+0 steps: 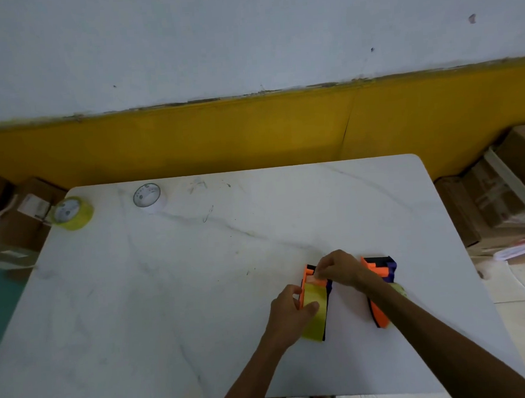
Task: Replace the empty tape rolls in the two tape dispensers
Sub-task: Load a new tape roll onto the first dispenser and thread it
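Hands (316, 291) gripping dispenser (318, 300) (yellow roll), table right

Smooth marble-look table (199, 295), plastic dispensers (379, 268)

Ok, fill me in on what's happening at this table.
A person is working on the nearer of two orange-and-black tape dispensers on the white table. The left hand holds its yellow tape roll while the right hand pinches at the dispenser's front end. The second dispenser lies just right of it. Two more rolls, one yellow and one pale, sit at the table's far left edge.
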`<state>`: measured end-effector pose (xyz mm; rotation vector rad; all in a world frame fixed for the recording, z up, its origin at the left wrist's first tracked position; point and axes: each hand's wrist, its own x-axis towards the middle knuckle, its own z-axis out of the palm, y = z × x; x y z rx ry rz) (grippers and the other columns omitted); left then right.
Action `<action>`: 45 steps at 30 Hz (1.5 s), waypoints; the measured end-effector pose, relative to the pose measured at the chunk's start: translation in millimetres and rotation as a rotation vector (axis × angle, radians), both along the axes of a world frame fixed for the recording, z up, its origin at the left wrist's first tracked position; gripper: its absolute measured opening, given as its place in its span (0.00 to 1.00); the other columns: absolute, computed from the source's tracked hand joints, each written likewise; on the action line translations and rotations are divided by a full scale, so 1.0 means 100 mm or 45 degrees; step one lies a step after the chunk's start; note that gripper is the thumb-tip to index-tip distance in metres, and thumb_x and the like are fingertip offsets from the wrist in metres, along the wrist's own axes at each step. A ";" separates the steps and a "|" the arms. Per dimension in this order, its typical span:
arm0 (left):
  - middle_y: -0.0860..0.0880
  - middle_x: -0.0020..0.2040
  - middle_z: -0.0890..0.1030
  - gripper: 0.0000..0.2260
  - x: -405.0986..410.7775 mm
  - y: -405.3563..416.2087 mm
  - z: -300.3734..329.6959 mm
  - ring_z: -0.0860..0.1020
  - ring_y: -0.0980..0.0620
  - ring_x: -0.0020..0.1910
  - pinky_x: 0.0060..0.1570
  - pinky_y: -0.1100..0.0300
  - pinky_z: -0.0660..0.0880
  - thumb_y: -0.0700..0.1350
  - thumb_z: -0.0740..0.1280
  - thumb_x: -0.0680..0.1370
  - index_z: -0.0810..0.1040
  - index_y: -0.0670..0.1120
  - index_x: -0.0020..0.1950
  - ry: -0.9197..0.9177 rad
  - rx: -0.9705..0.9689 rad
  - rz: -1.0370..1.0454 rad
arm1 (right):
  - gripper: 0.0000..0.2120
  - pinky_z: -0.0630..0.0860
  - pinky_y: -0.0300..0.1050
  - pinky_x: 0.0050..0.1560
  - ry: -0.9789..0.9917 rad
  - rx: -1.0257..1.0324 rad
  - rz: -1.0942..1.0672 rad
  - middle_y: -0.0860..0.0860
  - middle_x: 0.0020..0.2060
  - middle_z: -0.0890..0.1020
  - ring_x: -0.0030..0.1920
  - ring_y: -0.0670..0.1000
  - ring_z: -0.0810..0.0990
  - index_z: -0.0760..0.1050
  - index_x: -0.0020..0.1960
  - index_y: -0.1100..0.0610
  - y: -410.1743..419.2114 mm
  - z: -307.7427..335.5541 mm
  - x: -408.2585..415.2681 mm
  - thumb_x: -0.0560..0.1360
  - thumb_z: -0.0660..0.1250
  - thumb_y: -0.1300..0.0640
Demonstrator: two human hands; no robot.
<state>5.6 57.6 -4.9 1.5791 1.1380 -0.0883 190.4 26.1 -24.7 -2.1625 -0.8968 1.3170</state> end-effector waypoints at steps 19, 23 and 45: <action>0.40 0.46 0.82 0.19 0.03 0.09 -0.10 0.77 0.49 0.38 0.44 0.48 0.79 0.56 0.69 0.75 0.74 0.44 0.56 0.001 0.156 -0.006 | 0.12 0.67 0.38 0.35 -0.024 -0.048 0.377 0.46 0.28 0.76 0.30 0.44 0.71 0.78 0.32 0.53 0.10 -0.03 0.11 0.74 0.70 0.54; 0.44 0.41 0.79 0.21 0.07 0.12 -0.13 0.76 0.50 0.37 0.39 0.51 0.76 0.59 0.66 0.76 0.74 0.43 0.57 0.076 0.174 -0.081 | 0.09 0.71 0.36 0.39 -0.030 -0.083 0.411 0.49 0.39 0.83 0.37 0.43 0.76 0.84 0.47 0.60 0.13 -0.02 0.19 0.74 0.70 0.56; 0.55 0.29 0.69 0.42 0.12 0.23 -0.10 0.75 0.50 0.35 0.37 0.53 0.74 0.79 0.44 0.64 0.76 0.45 0.47 0.198 0.557 -0.387 | 0.17 0.65 0.41 0.34 -0.657 -0.097 0.560 0.50 0.34 0.70 0.40 0.51 0.71 0.59 0.29 0.52 0.13 -0.21 -0.13 0.71 0.61 0.65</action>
